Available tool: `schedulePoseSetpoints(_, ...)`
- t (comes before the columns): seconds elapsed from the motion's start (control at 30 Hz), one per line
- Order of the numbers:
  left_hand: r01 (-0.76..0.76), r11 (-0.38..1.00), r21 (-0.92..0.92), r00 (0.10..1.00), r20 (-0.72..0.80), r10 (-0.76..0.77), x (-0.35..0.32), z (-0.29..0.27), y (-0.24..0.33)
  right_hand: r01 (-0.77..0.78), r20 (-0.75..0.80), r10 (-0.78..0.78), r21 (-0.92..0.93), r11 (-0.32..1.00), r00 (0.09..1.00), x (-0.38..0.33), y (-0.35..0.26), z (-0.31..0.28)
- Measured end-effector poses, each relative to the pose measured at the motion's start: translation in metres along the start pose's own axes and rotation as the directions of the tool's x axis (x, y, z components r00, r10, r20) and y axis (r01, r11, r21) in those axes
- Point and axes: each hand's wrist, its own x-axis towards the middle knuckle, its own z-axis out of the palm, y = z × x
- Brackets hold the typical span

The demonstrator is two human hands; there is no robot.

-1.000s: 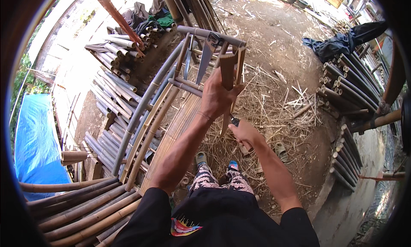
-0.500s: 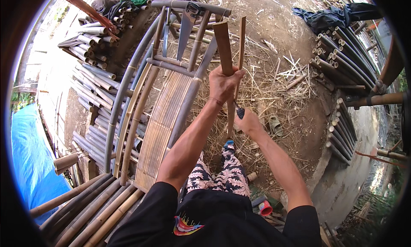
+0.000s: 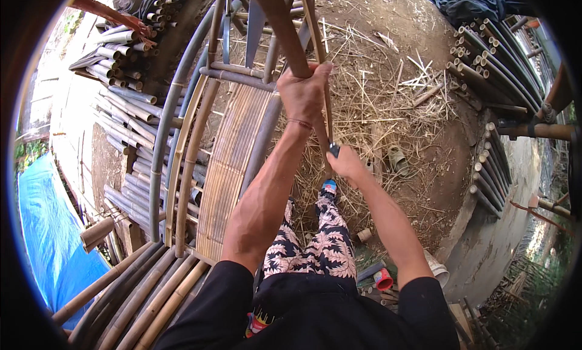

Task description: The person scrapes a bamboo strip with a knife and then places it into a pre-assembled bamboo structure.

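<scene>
- The left hand is closed around a thick bamboo pole, held up over the bamboo bench frame.
- The right hand pinches a knife handle; its blade lies along the pole.
- A thin strip is partly split off; the split looks unfinished.

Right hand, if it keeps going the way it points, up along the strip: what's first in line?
Probably the left hand, gripping the bamboo pole just above the right hand along the thin strip. Depth unclear.

The bamboo pole I grip runs off the top edge. My right hand hides the tool's handle, and its thin blade partly vanishes behind my left hand.
</scene>
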Motion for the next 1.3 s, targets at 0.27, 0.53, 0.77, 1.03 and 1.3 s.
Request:
schedulePoseSetpoints(0.27, 0.088, 0.994, 0.064, 0.968, 0.229, -0.101, 0.019, -0.041, -0.056, 0.015, 0.094, -0.034, 0.198, 0.980, 0.995, 0.037, -0.007, 0.015)
schedulePoseSetpoints(0.53, 0.168, 0.985, -0.025, 0.984, 0.067, -0.166, 0.027, -0.018, -0.123, 0.231, -0.143, -0.261, -0.197, 0.953, 0.955, 0.067, 0.007, 0.014)
schedulePoseSetpoints(0.77, 0.112, 0.993, -0.032, 0.993, 0.044, -0.111, 0.036, -0.030, -0.131, 0.043, -0.002, -0.043, 0.085, 0.995, 0.999, 0.097, 0.053, 0.064)
schedulePoseSetpoints(1.03, 0.069, 0.995, -0.072, 0.994, 0.095, -0.062, 0.068, -0.015, -0.153, -0.089, 0.034, 0.101, -0.259, 0.962, 0.994, 0.131, 0.107, 0.089)
schedulePoseSetpoints(1.3, 0.112, 0.986, -0.120, 0.992, 0.066, -0.104, 0.078, -0.040, -0.156, 0.091, 0.013, -0.095, 0.188, 0.978, 0.995, 0.119, 0.065, 0.089)
